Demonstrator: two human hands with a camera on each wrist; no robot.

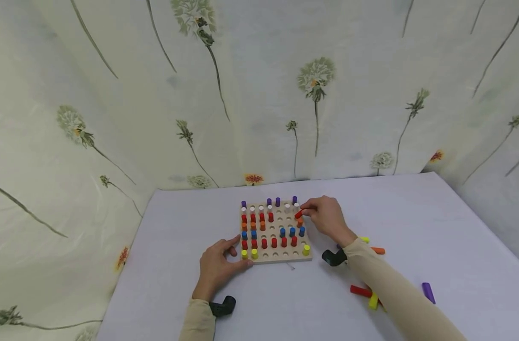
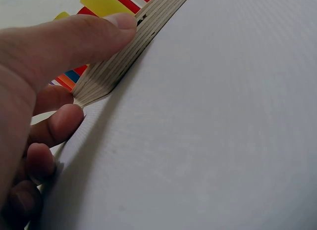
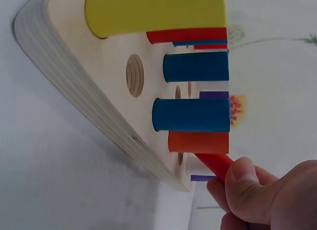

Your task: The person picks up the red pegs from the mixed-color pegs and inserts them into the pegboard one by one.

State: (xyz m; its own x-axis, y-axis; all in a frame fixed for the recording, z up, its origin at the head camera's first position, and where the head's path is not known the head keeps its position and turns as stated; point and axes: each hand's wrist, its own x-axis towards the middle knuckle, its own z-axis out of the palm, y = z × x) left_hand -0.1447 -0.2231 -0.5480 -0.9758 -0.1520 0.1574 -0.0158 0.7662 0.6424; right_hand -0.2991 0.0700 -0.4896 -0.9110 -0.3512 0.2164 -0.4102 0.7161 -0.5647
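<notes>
A wooden pegboard (image 1: 281, 256) lies on the table, with upright pegs in rows of purple, white, red, orange, blue and yellow. My left hand (image 1: 217, 264) grips its near left corner; in the left wrist view the thumb (image 2: 89, 37) presses the layered front edge and a finger touches the side. At the board's right side my right hand (image 1: 326, 219) pinches a red peg (image 3: 214, 164) between thumb and finger. That peg tilts, its lower end close over a hole behind an orange peg (image 3: 200, 142). Several holes stand bare among the rows.
Loose pegs lie right of the board: a red one (image 1: 360, 291), a yellow one (image 1: 373, 301), an orange one (image 1: 378, 250) and a purple one (image 1: 428, 292). My right forearm (image 1: 396, 284) passes over some of them. Flower-printed cloth (image 1: 259, 94) hangs behind the table.
</notes>
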